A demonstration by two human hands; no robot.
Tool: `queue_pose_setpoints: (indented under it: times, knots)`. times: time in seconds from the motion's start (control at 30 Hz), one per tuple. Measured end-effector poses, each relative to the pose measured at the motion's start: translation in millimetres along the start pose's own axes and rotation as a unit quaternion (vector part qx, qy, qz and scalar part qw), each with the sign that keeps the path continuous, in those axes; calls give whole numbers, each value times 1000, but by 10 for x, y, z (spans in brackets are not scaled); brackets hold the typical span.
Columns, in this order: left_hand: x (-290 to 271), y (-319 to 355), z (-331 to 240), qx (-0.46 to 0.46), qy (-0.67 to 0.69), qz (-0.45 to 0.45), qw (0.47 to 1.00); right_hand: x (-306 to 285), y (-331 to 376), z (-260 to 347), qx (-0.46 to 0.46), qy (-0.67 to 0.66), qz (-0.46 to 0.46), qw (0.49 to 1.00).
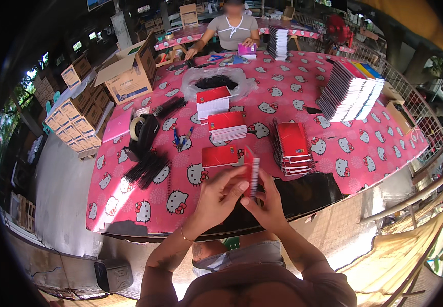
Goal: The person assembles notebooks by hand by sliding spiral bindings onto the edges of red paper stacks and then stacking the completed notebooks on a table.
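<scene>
Close to the table's near edge, I hold a small red notebook [251, 171] on end, with a row of spiral coil along its right edge. My left hand [220, 197] pinches it at the left, fingers behind and thumb in front. My right hand [266, 205] is closed on its lower right edge by the coil. Just beyond my left fingers lies a flat red notebook [219, 155]. Two piles of red-covered pads, a nearer pile [226, 124] and a farther pile [213, 103], stand behind it. Spiral-bound red notebooks [293, 142] are stacked to the right.
Loose black coils [147, 169], a black tape dispenser [143, 133] and blue-handled tools [182, 139] lie left. A plastic bag [191, 77] of black coils sits farther back. Tall notebook stacks [344, 92] stand right. A co-worker [233, 30] sits opposite; cartons [129, 77] stand left.
</scene>
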State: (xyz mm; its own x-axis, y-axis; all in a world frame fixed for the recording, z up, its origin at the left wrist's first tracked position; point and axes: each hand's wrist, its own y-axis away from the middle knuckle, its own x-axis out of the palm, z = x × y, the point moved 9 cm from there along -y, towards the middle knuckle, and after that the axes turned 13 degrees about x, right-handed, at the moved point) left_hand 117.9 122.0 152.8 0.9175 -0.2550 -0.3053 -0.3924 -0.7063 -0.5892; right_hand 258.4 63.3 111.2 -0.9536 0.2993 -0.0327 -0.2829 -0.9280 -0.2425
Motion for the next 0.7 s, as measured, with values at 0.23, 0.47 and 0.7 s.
queue_pose_setpoints:
  times: [0.23,0.47,0.7]
  knots:
    - [-56,-420,1867,84,-268,144,949,-1284,-1075,-63,49,-41,-41,997]
    - [316,696,1358,111,-365,325,865,-1184,-890,14,-102,530,-156,827]
    - [133,1403,718,-17,-187,409,893,640,645,-470,-165,287,335,882]
